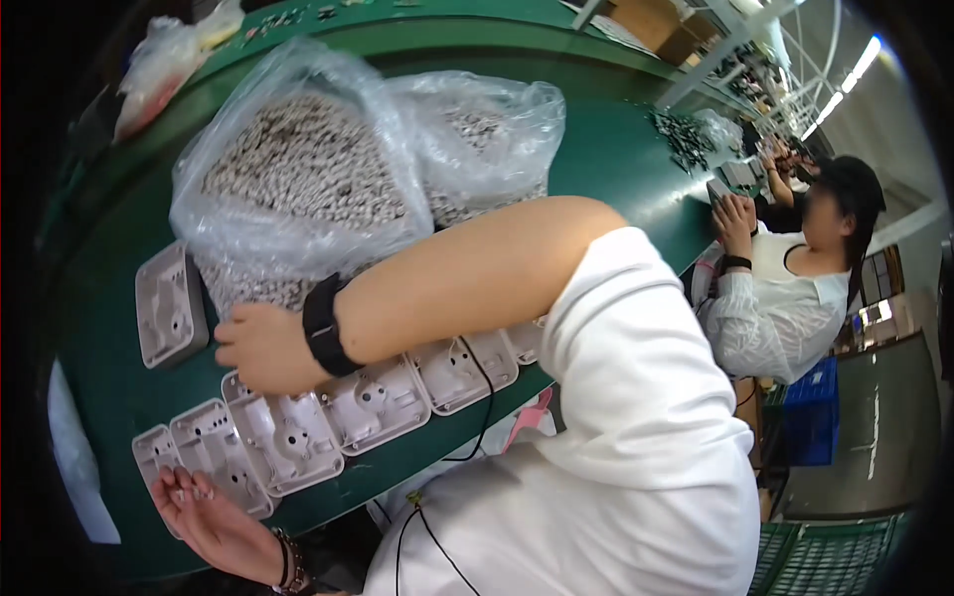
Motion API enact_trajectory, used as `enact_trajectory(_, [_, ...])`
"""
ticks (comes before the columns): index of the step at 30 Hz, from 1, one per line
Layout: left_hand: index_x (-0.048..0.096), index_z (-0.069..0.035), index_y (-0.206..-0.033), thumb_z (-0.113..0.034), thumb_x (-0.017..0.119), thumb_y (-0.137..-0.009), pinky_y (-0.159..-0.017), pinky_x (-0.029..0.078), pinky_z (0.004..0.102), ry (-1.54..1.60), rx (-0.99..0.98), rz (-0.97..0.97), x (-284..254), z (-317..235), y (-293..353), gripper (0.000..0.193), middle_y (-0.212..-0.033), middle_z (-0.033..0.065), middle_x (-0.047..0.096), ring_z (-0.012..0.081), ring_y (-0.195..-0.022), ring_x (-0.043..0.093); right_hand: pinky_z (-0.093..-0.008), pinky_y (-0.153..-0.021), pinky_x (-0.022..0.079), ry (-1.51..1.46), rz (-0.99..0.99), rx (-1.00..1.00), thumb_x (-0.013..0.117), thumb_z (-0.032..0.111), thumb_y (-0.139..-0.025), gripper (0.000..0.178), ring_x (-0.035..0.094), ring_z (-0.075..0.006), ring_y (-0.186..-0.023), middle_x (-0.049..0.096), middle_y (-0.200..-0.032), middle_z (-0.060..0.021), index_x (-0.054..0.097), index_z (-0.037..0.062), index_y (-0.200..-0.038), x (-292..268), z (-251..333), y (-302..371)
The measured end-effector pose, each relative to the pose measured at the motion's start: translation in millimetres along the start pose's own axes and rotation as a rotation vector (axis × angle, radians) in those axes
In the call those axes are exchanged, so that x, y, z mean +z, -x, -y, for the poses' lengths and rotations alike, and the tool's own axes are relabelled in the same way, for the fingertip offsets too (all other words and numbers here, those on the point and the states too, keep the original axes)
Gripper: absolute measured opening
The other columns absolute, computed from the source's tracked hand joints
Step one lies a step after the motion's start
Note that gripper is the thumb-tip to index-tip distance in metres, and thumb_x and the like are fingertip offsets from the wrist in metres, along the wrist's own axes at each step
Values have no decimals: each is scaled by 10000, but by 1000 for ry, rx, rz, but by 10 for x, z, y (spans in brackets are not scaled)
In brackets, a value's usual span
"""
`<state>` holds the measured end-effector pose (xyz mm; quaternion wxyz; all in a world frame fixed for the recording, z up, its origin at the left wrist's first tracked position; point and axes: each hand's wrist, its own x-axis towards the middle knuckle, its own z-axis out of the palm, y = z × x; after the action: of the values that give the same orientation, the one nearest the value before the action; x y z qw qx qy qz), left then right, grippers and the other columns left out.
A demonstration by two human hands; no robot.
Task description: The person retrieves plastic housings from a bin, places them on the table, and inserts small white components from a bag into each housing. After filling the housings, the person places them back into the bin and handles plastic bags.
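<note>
A row of pale grey plastic housings (288, 442) lies open side up along the near edge of the green table. My left hand (219, 521) is palm up at the row's left end, fingers curled around small whitish parts (196, 491) too small to name. My right hand (268, 348) reaches across above the housings, back of the hand up. Its fingers are bent together beside the bag; whatever they hold is hidden. A large clear plastic bag (298, 169) full of small grey-white pieces stands open just beyond, with a second such bag (487, 129) to its right.
One separate housing (169, 308) rests left of the bag. A white sheet (79, 457) lies at the left edge. Black parts (684, 139) are heaped on the far right of the table (606, 149). A co-worker (775, 278) sits on the right, near a blue crate (810, 412). A black cord (487, 397) hangs across the row.
</note>
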<state>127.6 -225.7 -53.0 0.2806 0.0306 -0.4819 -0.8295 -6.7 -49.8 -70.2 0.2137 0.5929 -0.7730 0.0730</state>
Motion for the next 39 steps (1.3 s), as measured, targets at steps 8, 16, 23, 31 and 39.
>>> enact_trajectory(8, [431,3,-1104,-43,471,-852,-651,340,218,-44,-74,-50,572,-30,242,259,-931,73,445,109,-738,401,-342,-756,363,36,149,-10,590,232,-658,97,468,-194,-953,563,-909,3,661,167,-644,-212,42,56])
enact_trajectory(16, [444,-43,-943,-151,423,-924,-439,218,190,44,-241,140,674,-106,334,112,-647,1,396,55,-485,284,-400,-689,439,-74,-187,495,516,62,-786,89,534,-342,-803,533,-850,-151,538,17,-859,-1720,-656,651])
enact_trajectory(23, [443,-35,-860,-165,415,-934,-396,171,198,-118,-246,281,1202,83,562,152,-521,-35,323,37,-418,243,-419,-779,440,-110,478,700,557,179,-805,198,543,-358,-913,568,-1047,-159,572,55,-958,-1353,-1845,2307])
enact_trajectory(31, [460,-15,-836,-167,418,-933,-397,186,196,-290,-187,381,1518,330,730,185,-534,-35,342,32,-426,260,-398,-747,445,-22,344,602,495,93,-805,155,544,-312,-927,555,-995,-107,540,74,-952,-1177,-1869,2175])
enact_trajectory(39, [481,0,-851,-162,445,-918,-413,229,187,-373,-204,548,1908,440,881,179,-587,-13,418,34,-451,312,-382,-683,465,144,380,719,513,257,-855,184,595,-280,-848,630,-854,-70,585,92,-893,-1265,-1924,2131])
